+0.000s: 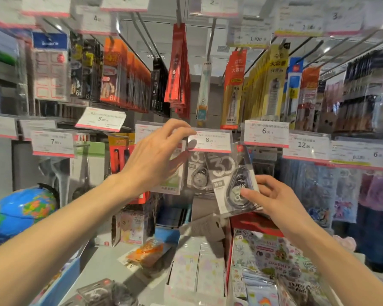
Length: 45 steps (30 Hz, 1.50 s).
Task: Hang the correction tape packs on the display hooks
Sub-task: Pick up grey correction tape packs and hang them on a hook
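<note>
My right hand [272, 199] pinches the lower part of a grey correction tape pack [228, 173] marked "30", tilted, its top tucked under the 8.00 price tag [209, 141]. Behind it another correction tape pack [197, 173] hangs on the same hook. My left hand [155, 157] is raised just left of that tag, fingers spread and fingertips touching the tag's upper left edge. More grey correction tape packs [102, 292] lie at the bottom left, blurred.
Rows of display hooks carry hanging stationery packs with price tags: 7 [52, 143], 6.00 [266, 133], 12.00 [305, 145]. A globe [20, 210] stands at the left. Sticker packs [270, 268] and card packs [195, 266] fill the shelf below my hands.
</note>
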Motion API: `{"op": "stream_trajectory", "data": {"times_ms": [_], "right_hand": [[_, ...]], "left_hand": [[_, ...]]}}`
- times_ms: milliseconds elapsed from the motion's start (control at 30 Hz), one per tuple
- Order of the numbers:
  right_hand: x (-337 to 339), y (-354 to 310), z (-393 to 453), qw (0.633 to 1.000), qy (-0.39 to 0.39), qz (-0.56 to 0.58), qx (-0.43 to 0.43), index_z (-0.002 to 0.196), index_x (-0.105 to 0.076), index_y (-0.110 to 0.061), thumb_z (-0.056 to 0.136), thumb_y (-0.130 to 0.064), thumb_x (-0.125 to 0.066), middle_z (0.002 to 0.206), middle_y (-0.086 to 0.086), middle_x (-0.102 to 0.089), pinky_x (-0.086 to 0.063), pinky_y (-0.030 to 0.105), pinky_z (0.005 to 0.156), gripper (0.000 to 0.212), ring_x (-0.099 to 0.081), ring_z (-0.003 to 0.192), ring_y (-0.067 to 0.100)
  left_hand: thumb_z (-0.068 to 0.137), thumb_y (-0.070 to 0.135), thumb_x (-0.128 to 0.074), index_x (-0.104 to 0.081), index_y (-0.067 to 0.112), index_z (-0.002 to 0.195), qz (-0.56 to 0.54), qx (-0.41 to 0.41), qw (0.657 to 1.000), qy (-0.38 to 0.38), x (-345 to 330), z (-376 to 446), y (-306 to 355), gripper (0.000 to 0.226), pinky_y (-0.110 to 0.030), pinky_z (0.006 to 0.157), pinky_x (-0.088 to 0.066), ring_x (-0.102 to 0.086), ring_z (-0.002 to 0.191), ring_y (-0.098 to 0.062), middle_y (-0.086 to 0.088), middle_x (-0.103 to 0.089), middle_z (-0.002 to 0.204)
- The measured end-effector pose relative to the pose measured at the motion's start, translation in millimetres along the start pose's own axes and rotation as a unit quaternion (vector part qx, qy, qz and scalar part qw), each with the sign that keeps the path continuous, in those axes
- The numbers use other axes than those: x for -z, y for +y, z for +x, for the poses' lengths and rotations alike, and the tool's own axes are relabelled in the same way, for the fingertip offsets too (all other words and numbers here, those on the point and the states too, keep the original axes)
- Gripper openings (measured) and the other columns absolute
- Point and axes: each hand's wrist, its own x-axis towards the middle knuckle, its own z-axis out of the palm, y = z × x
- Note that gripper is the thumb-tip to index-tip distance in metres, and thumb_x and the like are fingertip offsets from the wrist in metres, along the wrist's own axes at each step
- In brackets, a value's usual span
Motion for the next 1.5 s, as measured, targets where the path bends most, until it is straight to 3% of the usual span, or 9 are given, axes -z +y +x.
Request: {"op": "stream_trajectory", "data": {"times_ms": [200, 333, 433, 667, 933, 1067, 1233, 1433, 1500], "right_hand": [[3.7, 0.5, 5.4, 1.000, 0.013, -0.001, 0.007, 0.115, -0.064, -0.028, 0.090, -0.030, -0.073, 0.102, -0.007, -0.078, -0.052, 0.033, 0.087, 0.027, -0.074, 0.093, 0.010], [-6.1, -4.0, 17.2, 1.000, 0.005, 0.002, 0.012, 0.111, -0.063, -0.028, 0.090, -0.032, -0.073, 0.098, -0.012, -0.077, -0.049, 0.026, 0.078, 0.023, -0.072, 0.088, 0.002], [-15.4, -6.3, 27.1, 1.000, -0.003, 0.012, 0.008, 0.107, -0.056, -0.036, 0.090, -0.032, -0.074, 0.087, -0.022, -0.074, -0.047, 0.020, 0.073, 0.025, -0.068, 0.079, -0.013], [-30.9, -5.0, 42.1, 1.000, 0.024, 0.002, -0.001, 0.129, -0.050, -0.023, 0.086, -0.038, -0.077, 0.106, -0.003, -0.073, -0.049, 0.032, 0.088, 0.052, -0.068, 0.099, 0.009], [-40.3, -3.8, 47.2, 1.000, 0.023, 0.012, -0.018, 0.121, -0.057, -0.018, 0.087, -0.034, -0.076, 0.091, 0.002, -0.074, -0.045, 0.026, 0.069, 0.042, -0.068, 0.082, 0.009], [-44.6, 2.8, 51.0, 0.999, 0.021, 0.020, -0.020, 0.123, -0.055, -0.015, 0.090, -0.029, -0.074, 0.090, -0.005, -0.067, -0.042, 0.021, 0.066, 0.040, -0.062, 0.076, 0.002], [-52.9, 12.9, 57.9, 0.998, 0.025, 0.034, -0.042, 0.130, -0.049, -0.019, 0.089, -0.031, -0.075, 0.116, -0.005, -0.061, -0.043, 0.024, 0.078, 0.050, -0.057, 0.095, 0.000], [-68.6, 19.3, 64.0, 0.997, 0.001, 0.049, -0.051, 0.125, -0.056, -0.017, 0.092, -0.024, -0.072, 0.101, -0.015, -0.069, -0.049, 0.023, 0.082, 0.037, -0.067, 0.091, -0.007], [-71.6, 19.9, 64.9, 0.997, -0.005, 0.052, -0.050, 0.115, -0.053, -0.021, 0.094, -0.022, -0.070, 0.094, -0.023, -0.062, -0.047, 0.018, 0.077, 0.027, -0.063, 0.073, -0.017]], "left_hand": [[0.096, 0.019, -0.064, -0.069, 0.012, 0.115, -0.038, -0.006, 0.999, 0.027, 7.9, 14.1, -3.7, 0.021, -0.034, 0.070, -0.059, -0.065, 0.083, -0.012, 0.001, -0.069, 0.112], [0.098, 0.015, -0.062, -0.069, 0.013, 0.117, -0.060, 0.017, 0.998, 0.020, 8.7, 15.3, -3.0, 0.021, -0.013, 0.071, -0.046, -0.065, 0.087, -0.010, 0.001, -0.070, 0.110], [0.099, 0.015, -0.061, -0.069, 0.014, 0.119, -0.075, 0.036, 0.996, 0.017, 8.0, 13.5, -2.5, 0.022, -0.008, 0.071, -0.044, -0.066, 0.092, -0.009, 0.002, -0.069, 0.114], [0.097, 0.021, -0.057, -0.069, 0.015, 0.121, -0.097, 0.040, 0.994, 0.016, 8.5, 10.6, -0.8, 0.028, -0.009, 0.076, -0.051, -0.062, 0.091, -0.002, 0.002, -0.068, 0.119], [0.096, 0.015, -0.060, -0.069, 0.012, 0.122, -0.115, 0.043, 0.992, 0.010, 7.8, 5.4, 0.3, 0.027, 0.000, 0.073, -0.044, -0.060, 0.087, -0.002, 0.000, -0.065, 0.122], [0.096, 0.023, -0.056, -0.066, 0.011, 0.125, -0.106, 0.035, 0.994, 0.016, 5.4, -6.9, 1.4, 0.032, -0.013, 0.071, -0.055, -0.061, 0.082, -0.005, -0.002, -0.060, 0.124], [0.097, 0.021, -0.058, -0.064, 0.016, 0.119, -0.111, 0.090, 0.990, 0.009, -13.6, -37.4, -1.1, 0.024, -0.027, 0.072, -0.060, -0.063, 0.079, -0.009, 0.006, -0.060, 0.112], [0.099, 0.035, -0.056, -0.050, 0.028, 0.134, -0.148, 0.223, 0.961, -0.074, -59.4, -59.8, 7.3, 0.036, -0.040, 0.095, -0.055, -0.064, 0.097, -0.005, 0.008, -0.064, 0.115], [0.099, 0.038, -0.056, -0.037, 0.032, 0.147, -0.182, 0.264, 0.942, -0.095, -70.5, -57.3, 12.1, 0.051, -0.039, 0.099, -0.051, -0.064, 0.104, -0.011, 0.005, -0.064, 0.120]]}}
